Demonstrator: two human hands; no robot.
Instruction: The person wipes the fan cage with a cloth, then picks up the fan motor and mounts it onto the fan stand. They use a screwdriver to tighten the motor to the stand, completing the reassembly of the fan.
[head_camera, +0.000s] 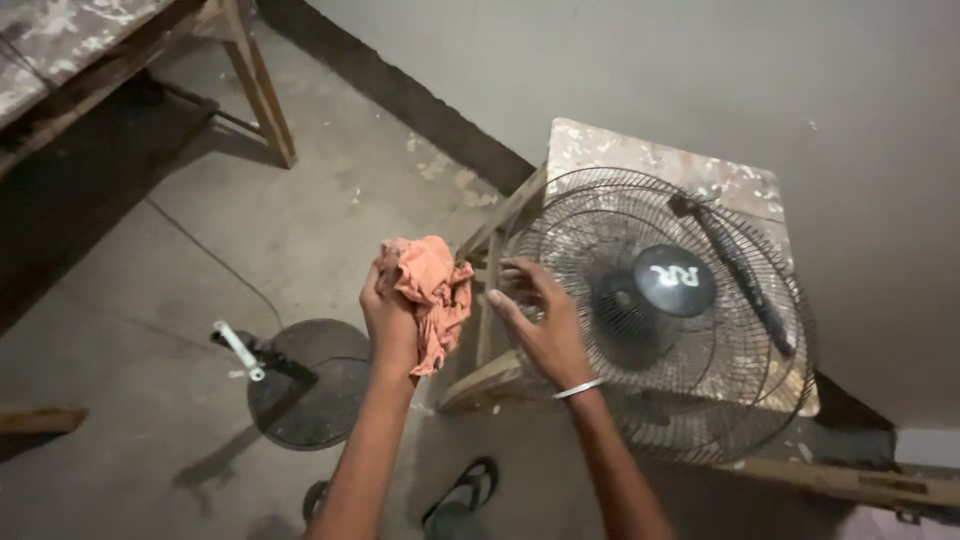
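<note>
Fan head (660, 310): the biggest thing before me, a round wire cage with a dark hub, and it rests tilted on a paint-stained wooden stool (660, 165) near the wall
Handling of fan: I judge it bulky and a little heavy, with thin wires that can bend, so I think the outer rim is the safe place to take it
Fan base (305, 385): a round dark disc with a short pole, on the floor at my left, well apart from the cage
Right hand (540, 325): fingers spread wide, touching the left edge of the cage, holding nothing
Left hand (392, 320): closed around an orange cloth (435, 285), just beside the cage
Cloth: soft, light, crumpled, easy to grip anywhere
</note>
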